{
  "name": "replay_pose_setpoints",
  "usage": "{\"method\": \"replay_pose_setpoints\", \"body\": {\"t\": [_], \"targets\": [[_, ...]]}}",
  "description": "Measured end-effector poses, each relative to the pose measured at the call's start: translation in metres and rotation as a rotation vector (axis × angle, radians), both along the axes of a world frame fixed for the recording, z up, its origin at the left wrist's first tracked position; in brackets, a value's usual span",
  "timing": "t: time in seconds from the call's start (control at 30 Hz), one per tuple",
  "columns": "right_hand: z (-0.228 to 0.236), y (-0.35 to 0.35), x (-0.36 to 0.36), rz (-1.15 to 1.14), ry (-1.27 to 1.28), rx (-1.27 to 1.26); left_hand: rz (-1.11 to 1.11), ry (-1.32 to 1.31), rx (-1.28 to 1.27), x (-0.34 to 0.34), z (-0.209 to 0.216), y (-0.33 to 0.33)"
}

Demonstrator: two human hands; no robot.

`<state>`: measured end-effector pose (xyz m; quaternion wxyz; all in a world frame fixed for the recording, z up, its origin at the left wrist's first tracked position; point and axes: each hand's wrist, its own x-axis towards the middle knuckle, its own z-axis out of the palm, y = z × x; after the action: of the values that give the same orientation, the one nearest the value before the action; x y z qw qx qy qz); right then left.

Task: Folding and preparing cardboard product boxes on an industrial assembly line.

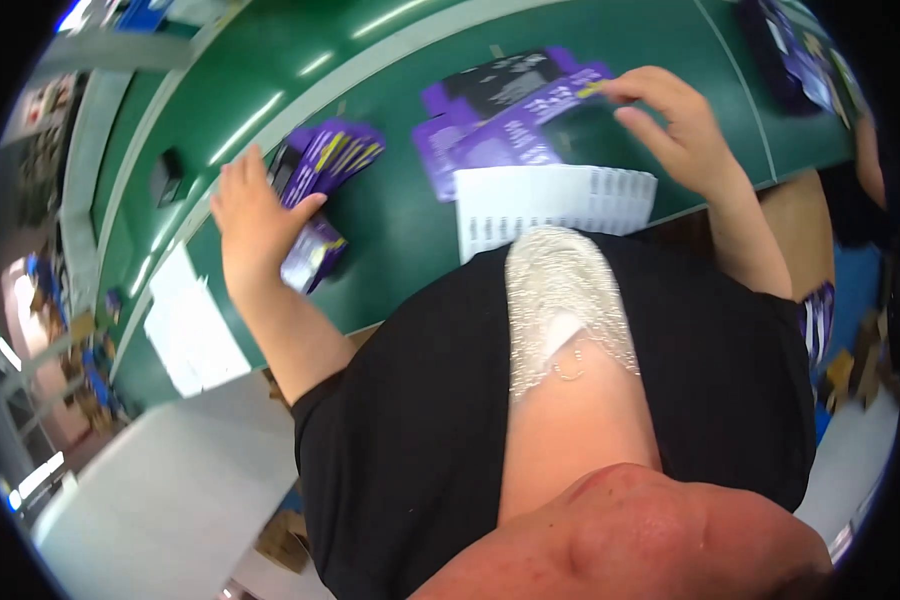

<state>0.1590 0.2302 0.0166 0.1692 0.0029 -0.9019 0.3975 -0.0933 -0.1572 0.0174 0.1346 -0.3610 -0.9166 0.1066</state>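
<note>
My left hand (pixel 253 225) is at the left with its fingers spread and thumb out, beside a fanned pile of purple flat cartons (pixel 335 160). Another purple packet (pixel 313 255) lies just below that pile, near my left wrist. My right hand (pixel 680 130) reaches in from the right. Its fingertips rest at the right end of an unfolded purple and black carton (pixel 515 110), by a small yellow patch, and the thumb stands apart from the index finger. Nearer to me, a white sheet of printed labels (pixel 560 205) lies over the table's edge.
The green table (pixel 390 215) carries a small black object (pixel 167 177) at the far left and white paper (pixel 195 325) at the left edge. Dark and purple packages (pixel 785 60) stand at the far right, near another person's arm (pixel 868 160). A white surface (pixel 170 490) is at lower left.
</note>
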Motion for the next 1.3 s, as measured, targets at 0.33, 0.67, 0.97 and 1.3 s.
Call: {"method": "replay_pose_setpoints", "body": {"t": [0.33, 0.67, 0.97, 1.3], "targets": [[-0.032, -0.023, 0.030, 0.100, -0.191, 0.158, -0.752, -0.538, 0.376, 0.115, -0.014, 0.157], [-0.016, -0.022, 0.044, 0.274, -0.001, 0.282, -0.789, -0.526, 0.279, 0.124, -0.036, 0.179], [0.020, -0.015, 0.019, -0.032, -0.087, -0.660, -0.782, -0.508, 0.454, 0.112, -0.023, 0.182], [-0.009, -0.045, -0.058, -0.080, 0.233, -0.153, -0.143, -1.314, 0.790, 0.094, -0.001, 0.170]]}}
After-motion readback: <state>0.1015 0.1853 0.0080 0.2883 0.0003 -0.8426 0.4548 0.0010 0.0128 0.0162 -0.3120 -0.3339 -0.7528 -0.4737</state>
